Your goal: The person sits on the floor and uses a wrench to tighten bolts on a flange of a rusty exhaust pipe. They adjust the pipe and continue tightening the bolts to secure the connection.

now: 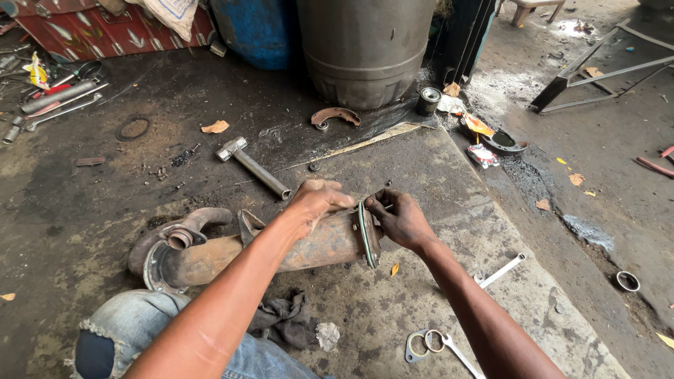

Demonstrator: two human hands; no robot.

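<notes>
Rusty exhaust pipe section (281, 249) lies on the concrete floor (435, 175) at the centre of the frame, its flanged end (368, 235) pointing right and its bent end with a round flange (165, 263) toward the lower left. A thin greenish gasket ring (362, 231) sits against the right-hand flange, standing on edge.

Left hand (316, 200) rests on top of the pipe just beside the flange, fingers curled down over the upper rim and touching the gasket. Right hand (400, 217) is on the far side of the flange, fingers closed in a pinch at the top edge of the gasket; whether something small is held in the pinch cannot be told.

A dark rag (284, 319) lies on the floor below the pipe, near a denim-clad knee (140, 330) at lower left. A hammer (249, 165) lies above the pipe, well apart from it. A flat two-hole gasket (421, 345) and a wrench (460, 354) lie at bottom centre; another wrench (500, 270) lies to the right of the forearm. A grey drum (365, 49) stands at top centre.
</notes>
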